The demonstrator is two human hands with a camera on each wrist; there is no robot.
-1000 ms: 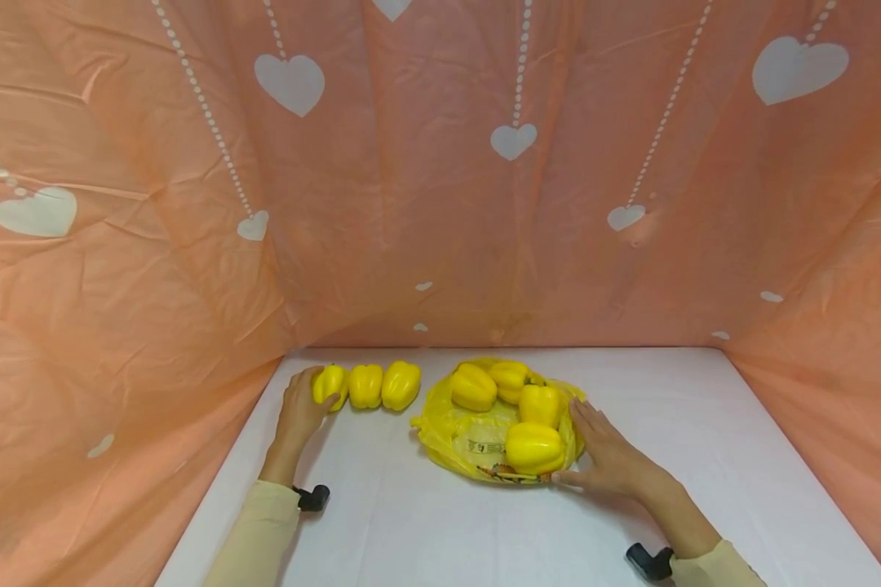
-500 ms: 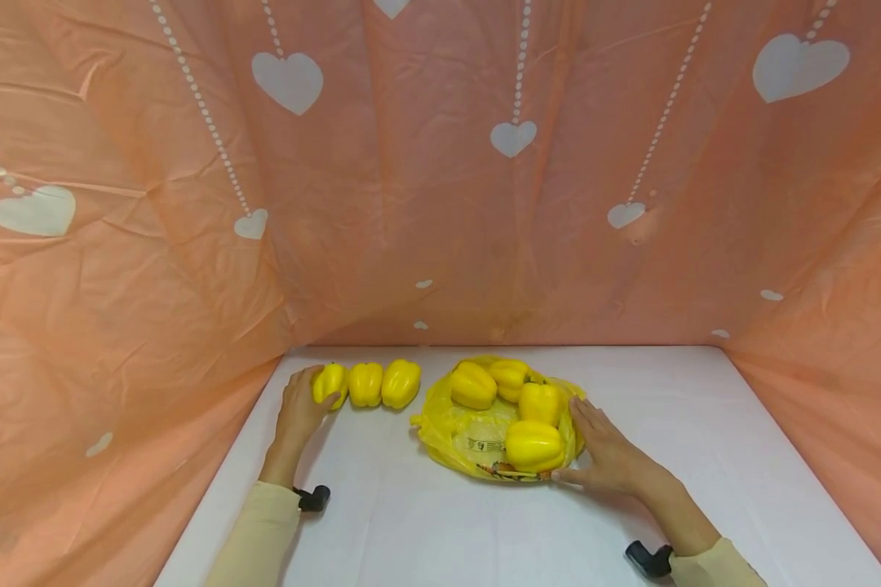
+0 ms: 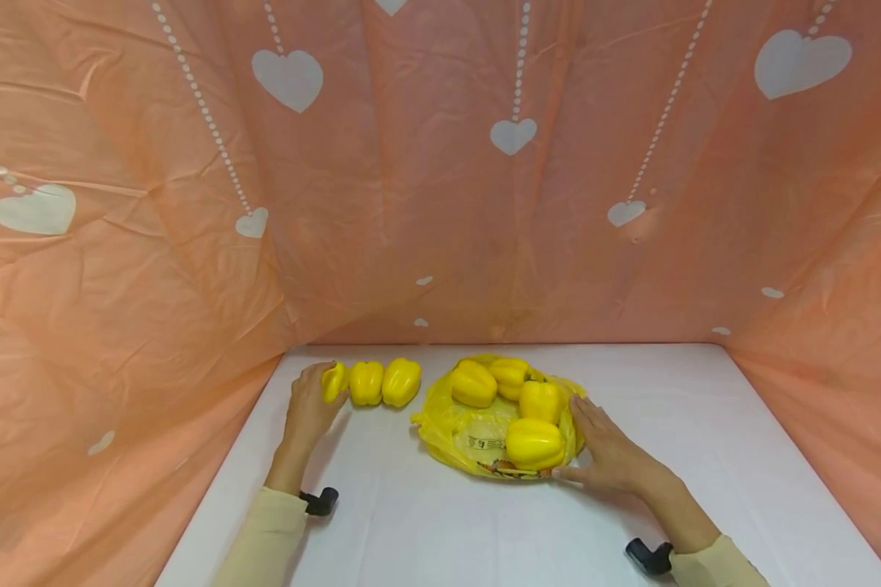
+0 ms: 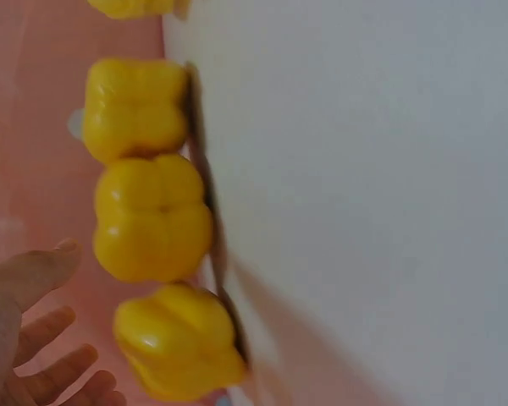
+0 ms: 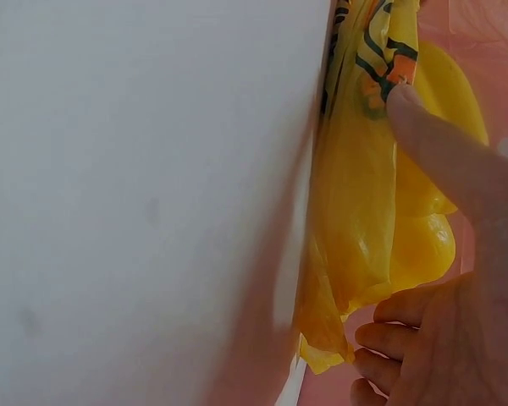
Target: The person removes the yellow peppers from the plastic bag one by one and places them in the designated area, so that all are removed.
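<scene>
Three yellow bell peppers stand in a row at the back left: the leftmost pepper (image 3: 334,382), the middle pepper (image 3: 366,383) and the right one (image 3: 401,382). My left hand (image 3: 312,403) is at the leftmost pepper and partly hides it in the head view. In the left wrist view, the fingers (image 4: 44,337) are spread apart from the peppers. Right of the row lies a yellow plastic bag (image 3: 458,444) with several yellow bell peppers on it, one of them the front pepper (image 3: 534,444). My right hand (image 3: 617,456) rests at the bag's right edge, its thumb (image 5: 423,127) touching the printed rim.
A white table (image 3: 426,530) lies under everything. Behind it and at both sides hangs a pink-orange curtain (image 3: 440,204) with white hearts. Black wrist cameras, including the left camera (image 3: 320,501), sit on both wrists.
My left hand has shifted slightly to the right, covering more of the leftmost pepper. The right hand, the bag and its peppers have stayed put.
</scene>
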